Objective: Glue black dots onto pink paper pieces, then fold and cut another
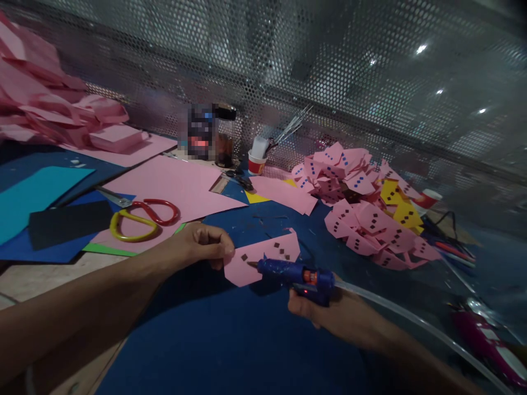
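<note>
My left hand (209,246) pinches the left end of a pink paper piece (239,271), which carries several small dark diamond shapes. In my right hand (315,310) is a blue hot glue gun (288,271), its fingers wrapped round the handle. The gun's nozzle points left, over the pink piece; whether it touches the paper I cannot tell. A small red light glows on the gun, and a long clear glue stick (382,302) trails from its back toward the lower right.
Scissors (144,216) with red and yellow handles lie left on pink sheets (164,181) and dark paper (69,222). Pink paper pieces with diamonds (370,225) are heaped at right. Behind stand a paper cup (257,163) and a jar (225,137) before a perforated metal panel (263,71). A magenta tool (486,340) lies lower right.
</note>
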A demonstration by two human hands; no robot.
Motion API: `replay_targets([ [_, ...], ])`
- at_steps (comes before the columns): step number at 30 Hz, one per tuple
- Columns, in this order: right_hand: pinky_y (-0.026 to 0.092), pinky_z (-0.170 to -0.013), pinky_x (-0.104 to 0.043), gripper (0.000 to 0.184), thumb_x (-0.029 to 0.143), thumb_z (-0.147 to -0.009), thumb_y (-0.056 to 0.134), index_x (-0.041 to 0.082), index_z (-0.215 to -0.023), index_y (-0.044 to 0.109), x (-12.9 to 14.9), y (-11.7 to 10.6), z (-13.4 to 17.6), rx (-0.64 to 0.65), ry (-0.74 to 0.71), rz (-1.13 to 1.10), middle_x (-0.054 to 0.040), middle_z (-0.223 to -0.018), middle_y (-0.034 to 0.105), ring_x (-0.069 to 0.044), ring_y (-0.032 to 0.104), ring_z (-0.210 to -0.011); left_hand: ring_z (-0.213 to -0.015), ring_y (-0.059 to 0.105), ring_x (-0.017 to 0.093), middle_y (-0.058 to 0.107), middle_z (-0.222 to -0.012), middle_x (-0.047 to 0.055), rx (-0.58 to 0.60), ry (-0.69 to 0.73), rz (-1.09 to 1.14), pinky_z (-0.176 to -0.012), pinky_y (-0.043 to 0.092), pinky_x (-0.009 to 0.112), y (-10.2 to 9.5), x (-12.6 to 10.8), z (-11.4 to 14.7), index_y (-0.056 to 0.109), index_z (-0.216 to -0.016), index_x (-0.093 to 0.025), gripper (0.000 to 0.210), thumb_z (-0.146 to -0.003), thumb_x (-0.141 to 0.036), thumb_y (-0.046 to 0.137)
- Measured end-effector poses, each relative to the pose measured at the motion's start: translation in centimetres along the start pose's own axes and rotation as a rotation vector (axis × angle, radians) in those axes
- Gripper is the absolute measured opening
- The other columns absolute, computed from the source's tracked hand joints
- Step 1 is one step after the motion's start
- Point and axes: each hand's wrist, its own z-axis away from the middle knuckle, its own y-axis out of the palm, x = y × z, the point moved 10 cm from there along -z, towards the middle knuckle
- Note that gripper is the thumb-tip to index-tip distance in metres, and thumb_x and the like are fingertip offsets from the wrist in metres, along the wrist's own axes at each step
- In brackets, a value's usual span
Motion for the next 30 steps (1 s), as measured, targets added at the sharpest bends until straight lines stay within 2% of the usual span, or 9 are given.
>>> replay_targets([
  [5,0.046,-0.059,-0.021,0.049,0.066,-0.085,0.072,0.021,-0.104,0.071,0.4,0.2,-0.2,0.001,-0.038,-0.029,0.0005,-0.079,0.065,-0.011,0.058,-0.067,-0.06,0.063,0.01,0.072,-0.068,0.0,-0.007,-0.062,0.105,-0.062,0.053,0.019,0.1,0.4,0.0,0.077,-0.074,-0.019,0.018,-0.085,-0.033,0.078],
  [11,0.05,-0.063,-0.023,0.055,0.068,-0.084,0.072,0.021,-0.111,0.068,-0.1,0.3,-0.3,-0.018,-0.017,-0.039,-0.0024,-0.094,0.069,-0.012,0.063,-0.071,-0.059,0.064,0.01,0.072,-0.068,0.0,0.052,-0.015,0.134,-0.059,0.052,0.018,0.5,0.6,-0.2,0.078,-0.074,-0.018,0.021,-0.085,-0.037,0.08],
  [19,0.049,-0.062,-0.023,0.055,0.071,-0.082,0.072,0.022,-0.107,0.07,-0.2,0.3,-0.3,-0.015,-0.004,0.01,-0.0014,-0.088,0.069,-0.013,0.062,-0.069,-0.06,0.065,0.01,0.073,-0.069,0.0,0.094,0.002,0.159,-0.059,0.053,0.017,0.8,1.0,-0.4,0.079,-0.077,-0.019,0.021,-0.084,-0.038,0.081],
  [30,0.049,-0.064,-0.025,0.057,0.07,-0.081,0.073,0.021,-0.111,0.071,-0.6,0.4,-0.4,-0.019,0.026,0.003,-0.0016,-0.088,0.069,-0.014,0.063,-0.072,-0.062,0.066,0.012,0.073,-0.071,0.001,0.05,-0.051,0.127,-0.062,0.055,0.02,1.0,0.6,0.2,0.078,-0.076,-0.018,0.022,-0.083,-0.039,0.081],
])
